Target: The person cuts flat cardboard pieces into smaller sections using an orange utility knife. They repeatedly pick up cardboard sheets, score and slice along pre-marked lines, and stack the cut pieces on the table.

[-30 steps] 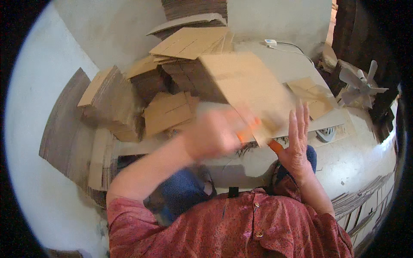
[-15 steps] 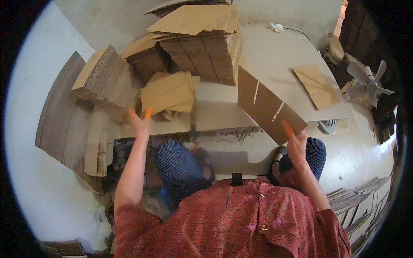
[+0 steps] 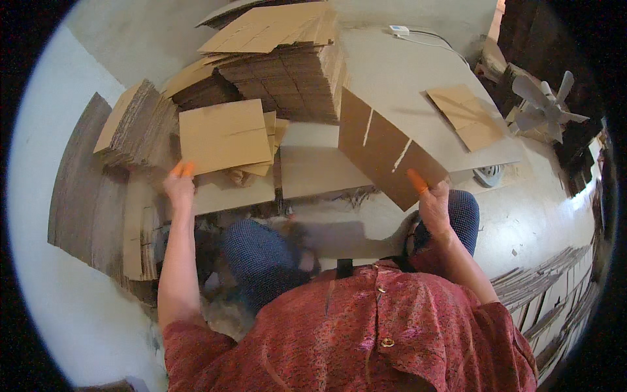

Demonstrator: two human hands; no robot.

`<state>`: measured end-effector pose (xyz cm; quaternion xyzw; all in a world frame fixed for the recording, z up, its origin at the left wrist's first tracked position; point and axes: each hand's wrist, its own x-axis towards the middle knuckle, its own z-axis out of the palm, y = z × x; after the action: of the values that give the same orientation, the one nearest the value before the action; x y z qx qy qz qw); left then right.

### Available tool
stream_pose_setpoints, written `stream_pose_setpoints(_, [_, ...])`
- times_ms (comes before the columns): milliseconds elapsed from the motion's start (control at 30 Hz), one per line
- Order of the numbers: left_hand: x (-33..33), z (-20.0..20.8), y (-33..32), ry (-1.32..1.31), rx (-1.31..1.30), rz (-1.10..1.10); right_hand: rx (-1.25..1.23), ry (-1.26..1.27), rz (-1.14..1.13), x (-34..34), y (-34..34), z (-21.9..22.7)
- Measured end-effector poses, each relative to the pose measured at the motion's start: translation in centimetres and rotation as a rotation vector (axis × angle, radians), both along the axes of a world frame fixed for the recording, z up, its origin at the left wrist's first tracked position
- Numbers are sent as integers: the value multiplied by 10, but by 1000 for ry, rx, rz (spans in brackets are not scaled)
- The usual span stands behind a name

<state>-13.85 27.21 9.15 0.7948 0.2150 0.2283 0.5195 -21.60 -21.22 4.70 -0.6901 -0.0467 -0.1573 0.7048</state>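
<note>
My left hand (image 3: 181,183), with orange coverings on the fingertips, pinches the near left corner of a plain tan cardboard sheet (image 3: 225,136). That sheet lies over a small loose pile of cardboard pieces (image 3: 279,134). In my right hand (image 3: 432,199), also orange-tipped, is a slotted cardboard sheet (image 3: 385,147) with two pale slits cut in from its upper edge. It stands tilted above the front edge of the low table, gripped by its lower right corner.
A tall stack of cardboard (image 3: 281,81) stands behind the pile. More stacks (image 3: 134,127) lean at the left by the wall. On the table's right lies a flat cardboard piece (image 3: 467,117). Beyond it are a fan (image 3: 548,108) and a white box with a cable (image 3: 399,30).
My left hand has closed on the top sheet's corner and shifted it left and round on the pile. My right hand still holds the slotted sheet; the whole view has shifted slightly.
</note>
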Motion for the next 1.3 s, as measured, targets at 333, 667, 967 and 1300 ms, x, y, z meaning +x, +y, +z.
stream_pose_setpoints(333, [9,-23,12,103,-440,29,36,-65,-35,-5,1,0])
stream_pose_setpoints(667, [-3,-38,-7,137,-343,55,-90,-67,-94,-3,2,2])
stream_pose_setpoints(967, [13,-57,3,44,-429,-74,-96,-64,-96,-5,3,-3])
stream_pose_setpoints(1300, [29,-67,-8,246,-441,126,-58,-55,-91,-7,1,-11])
